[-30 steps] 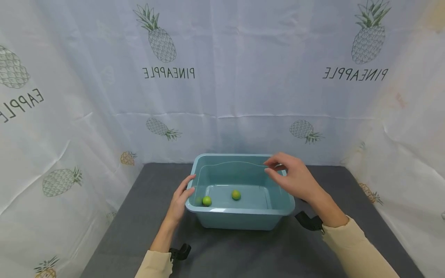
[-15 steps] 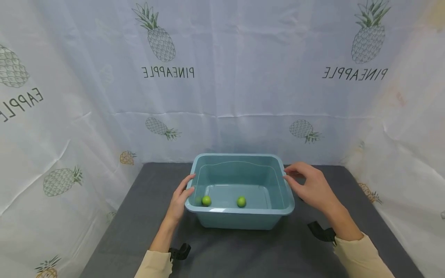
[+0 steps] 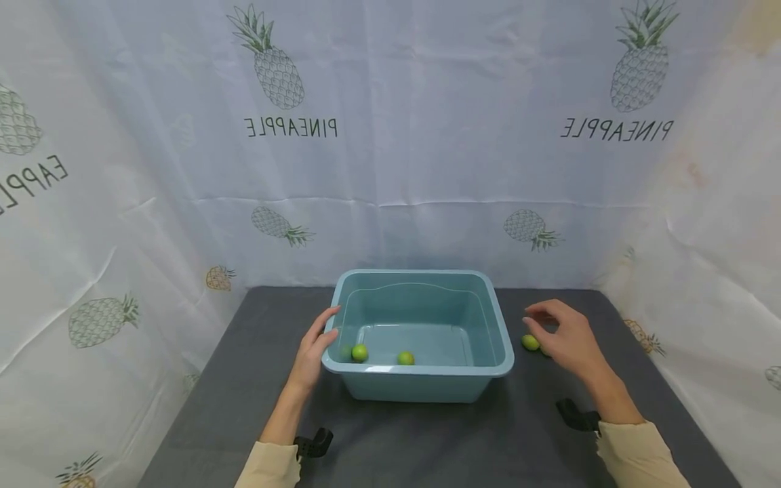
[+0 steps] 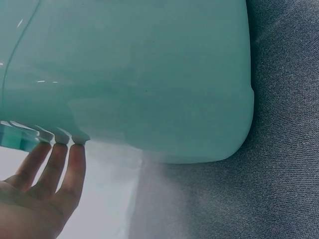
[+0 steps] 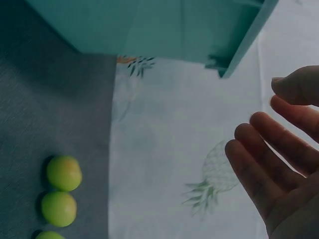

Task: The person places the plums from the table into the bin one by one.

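A light blue-green plastic basin (image 3: 417,390) stands on the dark table. At its left rim is my left hand (image 3: 311,349), thumb and index finger over the edge. The left wrist view has the other fingers (image 4: 75,167) against the outer wall under the rim. Inside the basin lie two small green limes, one lime (image 3: 359,352) near the left wall and another lime (image 3: 405,358) by the front wall. To the right of the basin, my right hand (image 3: 564,339) hovers with loosely bent fingers and holds nothing. Below it lies a lime (image 3: 530,342), with another partly hidden.
Three green limes, the lowest cut off by the frame, line up on the table in the right wrist view, including a lime (image 5: 64,173). A white pineapple-print curtain (image 3: 390,230) closes off the back and both sides of the dark tabletop (image 3: 427,447).
My right hand has moved from above the basin's right rim outward to the right, over the limes on the table. One lime in the basin has rolled about. My left hand stays at the rim.
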Motion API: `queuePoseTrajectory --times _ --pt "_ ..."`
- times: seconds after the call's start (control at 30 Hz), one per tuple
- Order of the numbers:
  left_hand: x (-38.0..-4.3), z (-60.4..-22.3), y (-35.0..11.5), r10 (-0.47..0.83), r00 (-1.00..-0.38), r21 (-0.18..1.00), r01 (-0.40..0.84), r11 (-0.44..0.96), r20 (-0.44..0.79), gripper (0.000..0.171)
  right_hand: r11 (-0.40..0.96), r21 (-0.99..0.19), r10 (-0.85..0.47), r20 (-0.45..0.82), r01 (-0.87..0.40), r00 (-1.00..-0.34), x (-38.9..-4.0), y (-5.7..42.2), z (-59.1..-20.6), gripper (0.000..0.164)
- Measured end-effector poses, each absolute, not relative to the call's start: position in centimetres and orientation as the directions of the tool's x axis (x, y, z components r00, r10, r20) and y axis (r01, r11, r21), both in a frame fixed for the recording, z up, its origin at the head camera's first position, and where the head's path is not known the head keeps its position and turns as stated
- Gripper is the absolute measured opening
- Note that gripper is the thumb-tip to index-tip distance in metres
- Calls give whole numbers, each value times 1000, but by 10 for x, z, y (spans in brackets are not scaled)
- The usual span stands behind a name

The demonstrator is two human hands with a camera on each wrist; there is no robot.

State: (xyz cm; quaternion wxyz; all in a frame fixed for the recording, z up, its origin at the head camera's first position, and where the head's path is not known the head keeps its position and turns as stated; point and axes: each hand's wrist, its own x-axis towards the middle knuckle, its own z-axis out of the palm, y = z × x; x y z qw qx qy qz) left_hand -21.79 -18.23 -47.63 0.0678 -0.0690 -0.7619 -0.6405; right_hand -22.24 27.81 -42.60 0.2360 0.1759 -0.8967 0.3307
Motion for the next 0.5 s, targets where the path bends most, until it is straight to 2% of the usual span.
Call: queuePoseTrajectory --times 0.23,0.5 --pt "-219 -479 -183 25 -979 965 202 165 201 45 732 -530 -85 552 -428 -829 -228 301 -450 19" --pt "-220 -480 -184 27 -979 966 203 161 201 45 741 -578 -14 496 -342 -868 -228 324 -468 21"
